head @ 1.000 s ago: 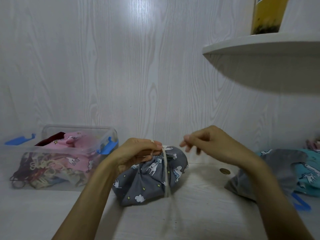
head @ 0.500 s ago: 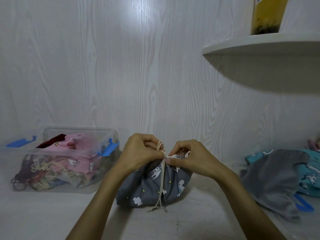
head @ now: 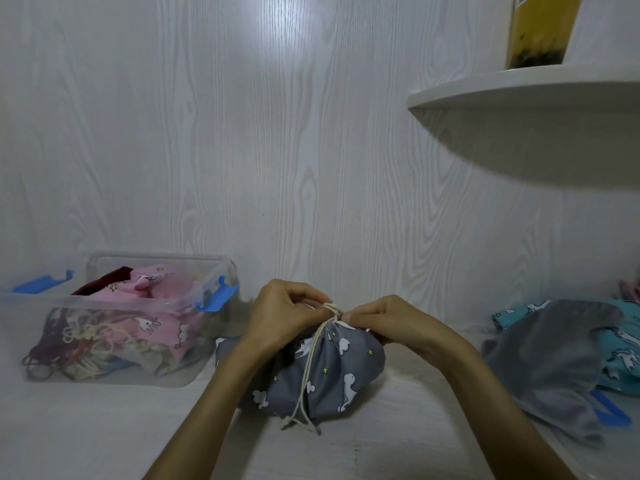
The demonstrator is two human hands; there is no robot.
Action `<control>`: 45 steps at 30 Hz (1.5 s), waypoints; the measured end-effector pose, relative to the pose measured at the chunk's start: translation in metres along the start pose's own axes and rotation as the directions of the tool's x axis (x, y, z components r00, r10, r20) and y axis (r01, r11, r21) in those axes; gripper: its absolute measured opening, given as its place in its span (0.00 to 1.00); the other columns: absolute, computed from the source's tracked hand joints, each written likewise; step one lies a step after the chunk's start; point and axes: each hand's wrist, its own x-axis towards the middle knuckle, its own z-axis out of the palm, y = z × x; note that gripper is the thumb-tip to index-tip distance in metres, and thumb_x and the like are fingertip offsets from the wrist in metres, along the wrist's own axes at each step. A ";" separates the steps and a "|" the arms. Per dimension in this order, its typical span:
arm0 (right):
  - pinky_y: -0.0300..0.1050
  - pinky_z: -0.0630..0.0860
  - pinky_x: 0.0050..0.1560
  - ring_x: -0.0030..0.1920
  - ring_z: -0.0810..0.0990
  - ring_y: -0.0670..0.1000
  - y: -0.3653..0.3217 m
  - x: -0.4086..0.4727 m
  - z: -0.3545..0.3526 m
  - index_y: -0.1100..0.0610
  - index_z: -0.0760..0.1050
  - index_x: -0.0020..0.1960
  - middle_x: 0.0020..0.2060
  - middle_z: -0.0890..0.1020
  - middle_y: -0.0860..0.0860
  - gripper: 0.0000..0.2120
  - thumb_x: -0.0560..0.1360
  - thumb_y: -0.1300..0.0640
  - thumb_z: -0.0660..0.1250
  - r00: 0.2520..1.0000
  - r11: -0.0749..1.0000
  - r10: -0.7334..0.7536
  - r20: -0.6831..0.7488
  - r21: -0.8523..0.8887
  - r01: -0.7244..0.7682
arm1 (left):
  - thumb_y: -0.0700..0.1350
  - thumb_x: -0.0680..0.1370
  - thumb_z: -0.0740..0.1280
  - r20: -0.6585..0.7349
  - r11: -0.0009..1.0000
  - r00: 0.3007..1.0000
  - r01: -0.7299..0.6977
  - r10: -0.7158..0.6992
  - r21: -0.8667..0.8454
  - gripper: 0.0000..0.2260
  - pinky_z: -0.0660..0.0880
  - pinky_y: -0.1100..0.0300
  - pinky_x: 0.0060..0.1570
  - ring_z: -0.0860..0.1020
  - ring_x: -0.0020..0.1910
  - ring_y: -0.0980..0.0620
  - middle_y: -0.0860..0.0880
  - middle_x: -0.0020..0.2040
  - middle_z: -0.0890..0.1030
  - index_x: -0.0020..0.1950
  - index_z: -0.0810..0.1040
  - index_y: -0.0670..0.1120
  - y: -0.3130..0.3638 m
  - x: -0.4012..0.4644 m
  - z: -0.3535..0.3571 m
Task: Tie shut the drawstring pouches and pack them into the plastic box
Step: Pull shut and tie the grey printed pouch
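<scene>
A grey drawstring pouch (head: pixel 343 372) printed with white clouds and yellow stars sits on the table in front of me. Its cream drawstring (head: pixel 306 382) is wound around the gathered neck and hangs down the front to the tabletop. My left hand (head: pixel 284 313) and my right hand (head: pixel 384 318) meet at the neck, each pinching the cord at the knot. A clear plastic box (head: pixel 114 372) with blue latches stands at the left and holds a pink pouch (head: pixel 159 299) and other tied pouches.
A heap of grey (head: pixel 557 368) and teal (head: pixel 623 358) pouches lies at the right, with a blue latch piece (head: pixel 609 410) under it. A white shelf (head: pixel 519 88) juts out above right, bearing a yellow container (head: pixel 540 29). A white wood-grain wall stands close behind.
My right hand came back from the right to the pouch neck and took hold of the cord beside my left hand. The drawstring tail now hangs still.
</scene>
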 end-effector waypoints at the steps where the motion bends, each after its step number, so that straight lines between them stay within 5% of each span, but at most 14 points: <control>1: 0.42 0.74 0.44 0.40 0.78 0.48 0.000 0.001 0.000 0.55 0.84 0.48 0.37 0.85 0.50 0.10 0.76 0.51 0.66 0.999 0.996 0.038 0.006 0.078 -0.039 | 0.45 0.65 0.78 0.019 1.000 1.000 -0.006 0.006 -0.003 0.04 0.81 0.55 0.46 0.83 0.37 0.54 0.50 0.35 0.85 0.38 0.86 0.48 0.000 0.000 0.000; 3: 0.41 0.75 0.45 0.40 0.80 0.49 0.001 0.005 -0.001 0.58 0.82 0.52 0.37 0.84 0.50 0.15 0.77 0.49 0.63 0.994 0.943 0.103 0.036 0.313 -0.110 | 0.48 0.64 0.78 0.060 1.000 0.998 -0.017 0.017 -0.009 0.06 0.81 0.52 0.47 0.83 0.37 0.53 0.50 0.35 0.85 0.39 0.86 0.49 0.001 0.001 0.001; 6: 0.51 0.73 0.63 0.54 0.81 0.56 0.008 0.012 0.001 0.59 0.78 0.56 0.51 0.84 0.57 0.17 0.77 0.47 0.62 0.977 0.830 0.208 0.040 0.521 -0.198 | 0.53 0.61 0.76 0.087 0.999 0.996 -0.033 0.034 -0.014 0.10 0.80 0.48 0.49 0.83 0.37 0.53 0.50 0.35 0.85 0.39 0.86 0.51 0.004 0.001 0.002; 8: 0.50 0.73 0.58 0.50 0.80 0.56 0.009 0.011 0.003 0.62 0.78 0.53 0.50 0.83 0.59 0.15 0.79 0.51 0.60 0.968 0.791 0.227 0.105 0.560 -0.246 | 0.54 0.60 0.75 0.094 0.999 0.995 -0.034 0.035 -0.013 0.11 0.80 0.47 0.50 0.83 0.37 0.53 0.51 0.35 0.85 0.38 0.85 0.51 0.005 0.002 0.003; 12: 0.50 0.72 0.60 0.54 0.77 0.57 0.010 0.004 -0.002 0.68 0.77 0.57 0.55 0.79 0.61 0.14 0.79 0.59 0.59 0.970 0.875 0.166 0.178 0.427 -0.228 | 0.50 0.63 0.76 0.036 0.999 0.998 -0.048 0.048 0.022 0.05 0.80 0.46 0.48 0.82 0.34 0.56 0.53 0.33 0.84 0.37 0.85 0.53 0.004 0.002 0.003; 16: 0.52 0.72 0.65 0.61 0.78 0.57 0.006 -0.004 -0.012 0.61 0.79 0.59 0.57 0.82 0.58 0.13 0.78 0.63 0.60 0.963 0.978 0.081 0.256 0.166 -0.127 | 0.49 0.65 0.76 0.001 0.997 0.998 -0.069 0.069 0.019 0.03 0.81 0.48 0.47 0.83 0.36 0.55 0.54 0.33 0.84 0.37 0.85 0.53 0.005 0.003 -0.001; 20: 0.39 0.71 0.46 0.41 0.76 0.43 -0.001 -0.011 -0.010 0.47 0.82 0.45 0.38 0.83 0.43 0.13 0.76 0.62 0.63 0.965 0.974 0.093 0.244 -0.223 -0.037 | 0.47 0.66 0.76 0.029 0.996 0.995 -0.093 0.093 0.011 0.03 0.81 0.46 0.46 0.82 0.34 0.54 0.53 0.32 0.84 0.38 0.85 0.52 0.006 0.003 0.000; 26: 0.35 0.72 0.51 0.44 0.77 0.39 -0.011 -0.024 -0.035 0.49 0.82 0.42 0.40 0.83 0.41 0.11 0.78 0.55 0.63 0.995 0.970 0.051 0.085 -0.242 -0.029 | 0.48 0.65 0.78 0.069 0.998 0.997 -0.042 0.045 -0.043 0.06 0.79 0.53 0.43 0.79 0.31 0.56 0.53 0.30 0.83 0.37 0.85 0.49 0.004 0.004 -0.002; 33: 0.31 0.70 0.42 0.36 0.78 0.37 -0.049 -0.025 -0.042 0.53 0.81 0.39 0.34 0.83 0.44 0.14 0.77 0.48 0.63 0.953 0.952 -0.240 -0.186 -0.236 0.194 | 0.50 0.63 0.78 0.159 0.999 0.987 -0.002 0.011 -0.054 0.07 0.77 0.51 0.42 0.78 0.30 0.55 0.53 0.30 0.82 0.36 0.85 0.50 0.000 0.003 0.009; 36: 0.33 0.70 0.51 0.51 0.79 0.40 -0.083 -0.004 -0.019 0.51 0.80 0.51 0.49 0.83 0.44 0.12 0.77 0.46 0.63 0.934 0.889 -0.357 -0.007 -0.309 0.338 | 0.52 0.63 0.77 0.164 0.996 0.984 -0.061 0.072 -0.071 0.10 0.80 0.47 0.48 0.83 0.36 0.50 0.50 0.36 0.85 0.36 0.83 0.46 0.003 0.002 0.013; 38: 0.29 0.66 0.55 0.63 0.72 0.41 -0.101 0.010 0.000 0.47 0.75 0.62 0.62 0.77 0.42 0.15 0.77 0.46 0.63 0.914 0.828 -0.346 0.213 -0.389 0.404 | 0.47 0.65 0.78 0.157 0.993 0.982 -0.092 0.102 -0.072 0.09 0.81 0.53 0.45 0.83 0.38 0.51 0.49 0.37 0.85 0.35 0.83 0.43 0.006 0.000 0.016; 40: 0.27 0.61 0.55 0.67 0.68 0.41 -0.109 0.020 0.008 0.46 0.72 0.67 0.67 0.73 0.43 0.17 0.78 0.48 0.62 0.892 0.791 -0.366 0.265 -0.417 0.448 | 0.44 0.66 0.78 0.151 0.990 0.983 -0.088 0.103 -0.107 0.07 0.79 0.61 0.41 0.83 0.36 0.54 0.49 0.36 0.85 0.35 0.84 0.41 0.008 -0.003 0.016; 43: 0.31 0.68 0.52 0.60 0.75 0.46 -0.101 0.024 -0.005 0.50 0.75 0.63 0.61 0.78 0.48 0.14 0.79 0.52 0.62 0.911 0.847 -0.412 0.018 -0.362 0.390 | 0.41 0.67 0.78 0.121 0.980 0.987 -0.082 0.105 -0.179 0.04 0.77 0.65 0.37 0.82 0.34 0.56 0.51 0.35 0.85 0.36 0.84 0.43 0.008 -0.004 0.015; 45: 0.31 0.71 0.42 0.50 0.78 0.48 -0.082 0.018 -0.019 0.55 0.77 0.59 0.52 0.81 0.52 0.11 0.79 0.55 0.61 0.961 0.911 -0.260 -0.099 -0.355 0.210 | 0.39 0.66 0.78 0.047 0.971 0.994 -0.085 0.098 -0.224 0.05 0.76 0.67 0.34 0.81 0.31 0.57 0.50 0.32 0.84 0.36 0.84 0.42 0.009 -0.004 0.014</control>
